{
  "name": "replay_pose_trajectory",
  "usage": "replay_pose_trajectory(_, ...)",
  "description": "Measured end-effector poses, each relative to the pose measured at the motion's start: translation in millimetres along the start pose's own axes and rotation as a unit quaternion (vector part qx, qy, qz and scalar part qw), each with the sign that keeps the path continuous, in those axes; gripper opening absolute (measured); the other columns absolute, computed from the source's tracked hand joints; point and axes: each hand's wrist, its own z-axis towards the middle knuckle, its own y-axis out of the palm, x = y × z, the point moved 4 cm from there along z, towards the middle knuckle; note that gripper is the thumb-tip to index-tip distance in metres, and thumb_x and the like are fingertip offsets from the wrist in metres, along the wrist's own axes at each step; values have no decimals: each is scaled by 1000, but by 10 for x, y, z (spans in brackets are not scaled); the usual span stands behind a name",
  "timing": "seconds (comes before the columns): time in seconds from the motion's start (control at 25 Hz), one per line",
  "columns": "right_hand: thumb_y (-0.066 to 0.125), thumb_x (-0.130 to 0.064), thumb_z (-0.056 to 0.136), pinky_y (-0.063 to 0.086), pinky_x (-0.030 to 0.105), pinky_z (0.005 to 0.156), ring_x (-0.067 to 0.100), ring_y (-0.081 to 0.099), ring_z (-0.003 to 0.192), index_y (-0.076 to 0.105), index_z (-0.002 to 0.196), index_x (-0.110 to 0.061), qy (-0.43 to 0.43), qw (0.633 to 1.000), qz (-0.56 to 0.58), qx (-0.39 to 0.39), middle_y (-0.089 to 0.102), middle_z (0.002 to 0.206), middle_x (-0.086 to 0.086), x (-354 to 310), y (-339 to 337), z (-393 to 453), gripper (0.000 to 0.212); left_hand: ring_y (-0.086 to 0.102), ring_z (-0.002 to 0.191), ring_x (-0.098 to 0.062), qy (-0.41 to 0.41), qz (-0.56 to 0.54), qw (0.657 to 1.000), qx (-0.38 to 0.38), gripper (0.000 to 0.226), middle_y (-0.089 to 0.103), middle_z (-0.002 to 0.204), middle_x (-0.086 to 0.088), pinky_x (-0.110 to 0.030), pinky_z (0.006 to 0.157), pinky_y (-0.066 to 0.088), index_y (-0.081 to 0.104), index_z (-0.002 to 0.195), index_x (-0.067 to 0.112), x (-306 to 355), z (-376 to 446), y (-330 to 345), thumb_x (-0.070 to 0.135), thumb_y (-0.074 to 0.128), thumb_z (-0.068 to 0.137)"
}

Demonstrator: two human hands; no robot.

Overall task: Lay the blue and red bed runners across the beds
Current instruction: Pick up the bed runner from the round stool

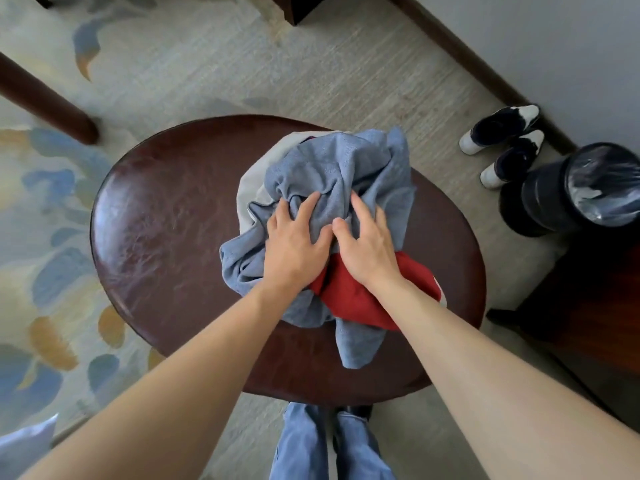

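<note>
While both runners sit bunched on stool (166, 216), our left hand (294, 244) and right hand (367, 251) press blue runner (332, 168), fingers spread, no grasp; red runner (356, 299) underneath; laying not started.

- A single head-worn wide-angle view looks steeply down from standing height.
- It faces a round dark brown leather-topped stool (166, 216) close below, on patterned carpet.
- A grey wall (554, 46) curves along the upper right edge.
</note>
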Motion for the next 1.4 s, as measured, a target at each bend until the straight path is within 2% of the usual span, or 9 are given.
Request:
replay_pose_trajectory(0.24, 40, -36, 100, 26, 45, 116, 34, 29, 142, 37, 149, -33, 6, 1000, -24, 11, 26, 157, 10, -84, 87, -35, 49, 29, 138, -39, 9, -1, 1000, 8, 53, 28, 154, -14, -49, 112, 30, 36, 147, 42, -26, -30, 12, 41, 50, 95)
replay_pose_trajectory(0.36, 40, -33, 99, 31, 45, 116, 30, 35, 138, 42, 146, -36, -11, 1000, -6, 6, 33, 154, 6, -201, 142, -115, 47, 42, 125, -35, 10, -35, 999, 31, 47, 44, 139, -9, -49, 110, 35, 43, 140, 42, -45, -108, -72, 37, 49, 94)
replay_pose_trajectory(0.48, 38, -34, 99, 35, 48, 113, 28, 38, 137, 42, 145, -40, -33, 999, -7, -24, 33, 153, 3, -440, 234, -279, 46, 48, 115, -29, 5, -59, 997, 48, 43, 50, 126, -3, -50, 104, 41, 46, 136, 41, -105, -260, -302, 37, 48, 93)
replay_pose_trajectory(0.64, 38, -34, 100, 36, 48, 112, 27, 39, 137, 43, 145, -40, -78, 993, -43, -72, 34, 153, 2, -1040, 363, -591, 46, 52, 107, -24, -14, -106, 990, 97, 40, 52, 115, 2, -48, 98, 46, 50, 130, 39, -178, -582, -924, 38, 47, 91)
replay_pose_trajectory(0.84, 38, -31, 100, 32, 46, 115, 27, 38, 138, 43, 145, -40, -184, 968, -66, -158, 34, 154, 6, -2165, 493, -1148, 46, 53, 104, -23, -52, -122, 964, 231, 41, 53, 112, 1, -47, 96, 46, 54, 128, 37, -195, -1162, -2054, 38, 47, 87)
replay_pose_trajectory(1.0, 39, -29, 99, 33, 45, 115, 27, 41, 135, 46, 144, -38, -304, 922, -93, -222, 40, 150, 7, -3015, 619, -1931, 46, 54, 106, -26, -103, -122, 919, 360, 42, 55, 116, -3, -47, 95, 46, 55, 129, 34, -216, -2001, -2900, 32, 50, 87)
replay_pose_trajectory(1.16, 43, -27, 97, 32, 44, 115, 27, 44, 131, 50, 141, -35, -420, 849, -124, -295, 47, 142, 8, -3531, 864, -3131, 45, 55, 102, -31, -187, -107, 854, 473, 45, 57, 116, -9, -48, 93, 46, 56, 131, 29, -381, -3248, -3420, 32, 49, 86)
replay_pose_trajectory(1.32, 45, -26, 97, 35, 45, 112, 26, 48, 126, 51, 141, -33, -495, 766, -146, -383, 48, 138, 5, -3514, 1163, -4632, 45, 52, 110, -32, -282, -108, 774, 557, 45, 53, 124, -12, -44, 100, 43, 53, 136, 26, -682, -4800, -3469, 28, 54, 91)
replay_pose_trajectory(1.4, 44, -25, 97, 36, 43, 111, 26, 49, 125, 50, 142, -32, -526, 709, -162, -441, 48, 138, 3, -3307, 1289, -5554, 46, 49, 112, -33, -343, -114, 712, 603, 46, 52, 126, -12, -42, 102, 39, 52, 138, 26, -800, -5773, -3300, 25, 57, 92)
